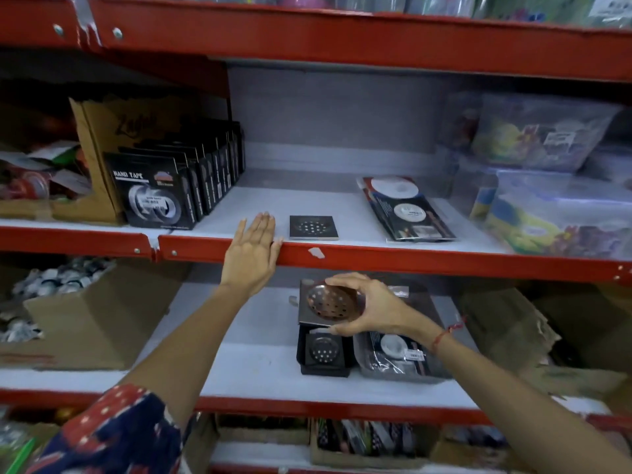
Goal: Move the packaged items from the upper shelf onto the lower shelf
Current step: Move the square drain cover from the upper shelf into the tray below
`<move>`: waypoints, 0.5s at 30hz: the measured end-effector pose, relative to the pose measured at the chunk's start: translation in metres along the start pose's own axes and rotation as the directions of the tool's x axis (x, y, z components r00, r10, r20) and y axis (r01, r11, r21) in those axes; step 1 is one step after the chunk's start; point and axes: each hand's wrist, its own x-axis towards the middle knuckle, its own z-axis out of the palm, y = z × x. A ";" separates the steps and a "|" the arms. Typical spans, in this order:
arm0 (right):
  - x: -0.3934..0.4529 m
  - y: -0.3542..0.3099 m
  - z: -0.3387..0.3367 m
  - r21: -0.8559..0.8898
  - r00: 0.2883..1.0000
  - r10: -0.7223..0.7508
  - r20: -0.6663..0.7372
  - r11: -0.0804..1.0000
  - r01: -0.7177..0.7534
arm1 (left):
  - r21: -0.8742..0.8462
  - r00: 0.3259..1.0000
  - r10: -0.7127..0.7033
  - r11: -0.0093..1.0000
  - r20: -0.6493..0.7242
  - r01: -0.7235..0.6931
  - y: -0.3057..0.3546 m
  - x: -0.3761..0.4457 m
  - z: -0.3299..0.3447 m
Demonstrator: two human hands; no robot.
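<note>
On the upper shelf lie a small square drain cover and, to its right, a flat packaged item with white discs. My left hand rests flat on that shelf's red front edge, fingers apart, holding nothing. My right hand grips a steel square drain cover over the lower shelf. Directly under it sits a black boxed drain cover, with a clear-wrapped package to its right.
A row of black Nano Tape packs stands upper left beside a cardboard box. Clear plastic bags of toys fill the upper right. Cardboard boxes flank the lower shelf, brown ones at right.
</note>
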 end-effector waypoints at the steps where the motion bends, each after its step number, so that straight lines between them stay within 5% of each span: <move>1: 0.003 0.010 0.007 -0.042 1.000 0.029 0.010 0.999 -0.029 | -0.001 1.000 -0.003 1.000 -0.024 0.003 0.002 -0.001 0.001; 8: 0.049 0.082 0.057 -0.115 0.960 0.215 0.181 0.974 -0.197 | 0.036 0.974 0.038 0.999 -0.225 -0.031 -0.004 0.003 0.026; 15: 0.100 0.133 0.099 -0.304 0.902 0.315 0.294 0.926 -0.224 | 0.110 0.854 0.140 0.989 -0.502 -0.098 -0.014 0.014 0.049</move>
